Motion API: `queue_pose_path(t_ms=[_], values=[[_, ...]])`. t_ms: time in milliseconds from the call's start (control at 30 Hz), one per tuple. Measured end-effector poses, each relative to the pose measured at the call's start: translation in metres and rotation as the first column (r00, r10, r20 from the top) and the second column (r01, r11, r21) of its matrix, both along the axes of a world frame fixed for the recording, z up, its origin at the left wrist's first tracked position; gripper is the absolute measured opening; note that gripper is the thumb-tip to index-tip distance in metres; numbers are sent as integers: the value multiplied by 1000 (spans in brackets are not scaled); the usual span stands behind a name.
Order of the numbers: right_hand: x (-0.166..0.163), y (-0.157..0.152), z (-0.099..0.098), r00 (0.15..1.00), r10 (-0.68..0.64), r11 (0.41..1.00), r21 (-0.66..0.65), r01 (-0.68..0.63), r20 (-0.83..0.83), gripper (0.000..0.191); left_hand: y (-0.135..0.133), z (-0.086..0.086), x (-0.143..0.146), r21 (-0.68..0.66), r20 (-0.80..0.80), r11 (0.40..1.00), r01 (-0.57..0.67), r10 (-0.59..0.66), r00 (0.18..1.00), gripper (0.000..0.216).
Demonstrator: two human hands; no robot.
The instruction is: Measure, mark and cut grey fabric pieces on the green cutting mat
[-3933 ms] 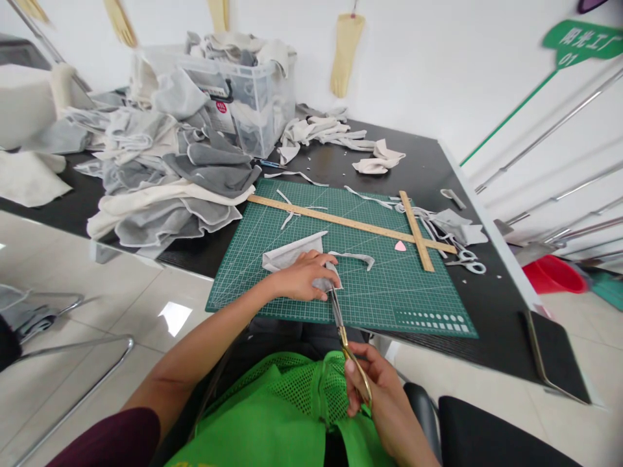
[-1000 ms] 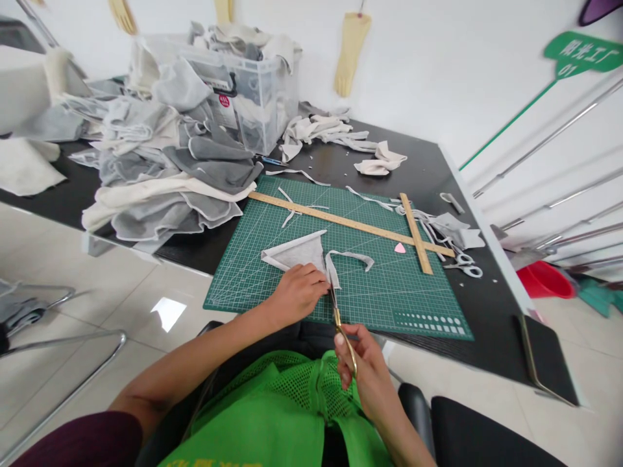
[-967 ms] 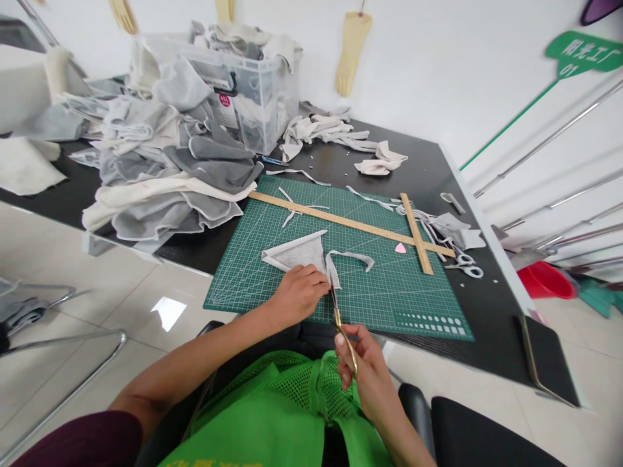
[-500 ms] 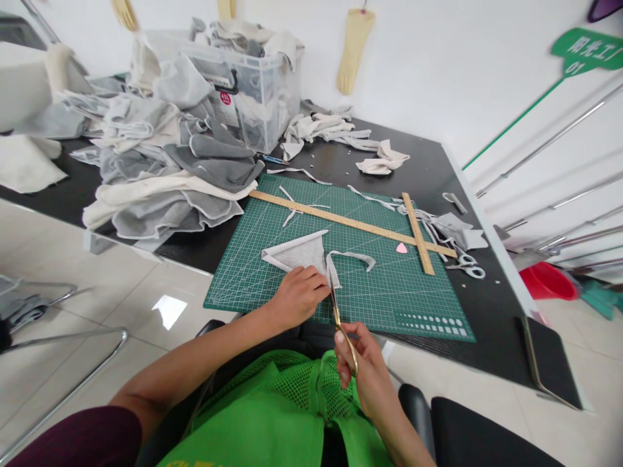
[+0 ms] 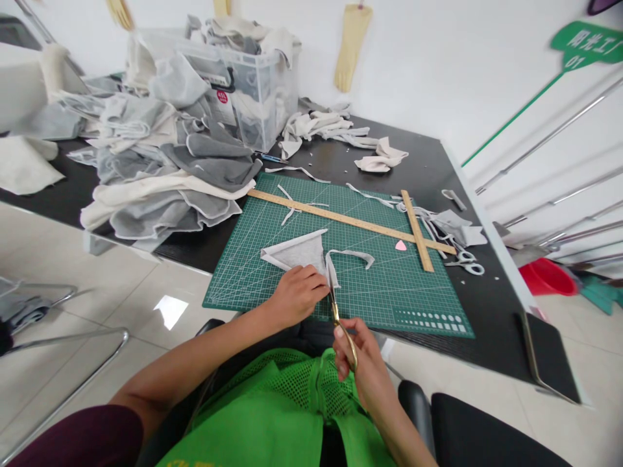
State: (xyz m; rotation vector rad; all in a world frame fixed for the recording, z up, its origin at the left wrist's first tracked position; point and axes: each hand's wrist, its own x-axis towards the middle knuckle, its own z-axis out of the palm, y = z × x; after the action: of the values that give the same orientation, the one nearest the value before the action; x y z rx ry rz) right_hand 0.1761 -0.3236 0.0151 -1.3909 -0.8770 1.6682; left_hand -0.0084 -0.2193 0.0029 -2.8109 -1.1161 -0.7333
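Right hand (image 5: 357, 350), lower centre of frame, grips gold-handled scissors (image 5: 335, 315) — blades at the grey cloth (image 5: 307, 250). Left hand (image 5: 300, 294), below centre, is closed on the cloth's near end.

On the tabletop (image 5: 421, 159), a cutting mat (image 5: 377, 298) bears a cloth piece (image 5: 302, 250) at near left, a strip (image 5: 332, 270) just right of it, and two crossed rulers (image 5: 335, 218) beyond both. A cloth pile (image 5: 141, 168) lies left of the mat, with a bin (image 5: 263, 123) beyond; scissors (image 5: 462, 261) and scraps (image 5: 452, 227) lie at its right edge, a phone (image 5: 552, 357) at the tabletop's near right corner.
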Motion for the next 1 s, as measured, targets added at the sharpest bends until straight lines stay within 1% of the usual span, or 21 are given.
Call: queue_pose_path(t_ms=[233,367,867,1000], values=[[-2,-1,-1,1000,-19,999,32,19,1,41,-1,0,0,16,4,1000,-14,14,1000,17],[-2,-1,-2,1000,-26,999,27,26,-1,41,-1,0,1,21,-4,999,-26,26,1000,17],[0,-7,-6,1000,3,999,45,-5,24,37,-3,-3,2,36,-26,999,-23,24,999,18],[0,-8,-5,1000,-8,999,40,8,12,37,-3,-2,1,37,-21,999,-19,20,1000,18]])
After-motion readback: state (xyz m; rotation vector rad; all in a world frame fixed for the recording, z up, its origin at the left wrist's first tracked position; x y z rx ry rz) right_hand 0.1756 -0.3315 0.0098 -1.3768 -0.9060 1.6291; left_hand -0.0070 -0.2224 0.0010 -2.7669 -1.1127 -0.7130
